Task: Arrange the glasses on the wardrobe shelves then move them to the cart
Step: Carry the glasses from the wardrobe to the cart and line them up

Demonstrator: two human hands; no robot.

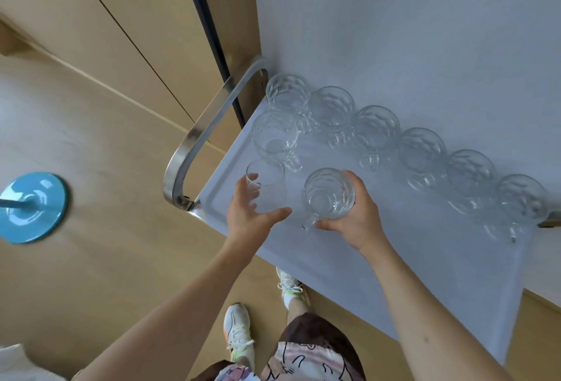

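Glasses | smooth one [264, 184] within left fingers [253, 195] | mug [329, 193] (handled) within right fingers [353, 181]

Bare forearms, patterned shorts [306, 356], white sneakers [238, 330]

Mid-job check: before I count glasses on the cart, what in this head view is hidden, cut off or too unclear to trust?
- Smooth glass: the left hand covers its lower part, so whether it stands on the cart top is unclear.
- Faceted mug: the right hand hides its far side and base.
- Last mug in the row: near the right frame edge; anything beyond is out of view.
- Wardrobe shelves: not in view.
- Lower part of the cart: hidden under its top.
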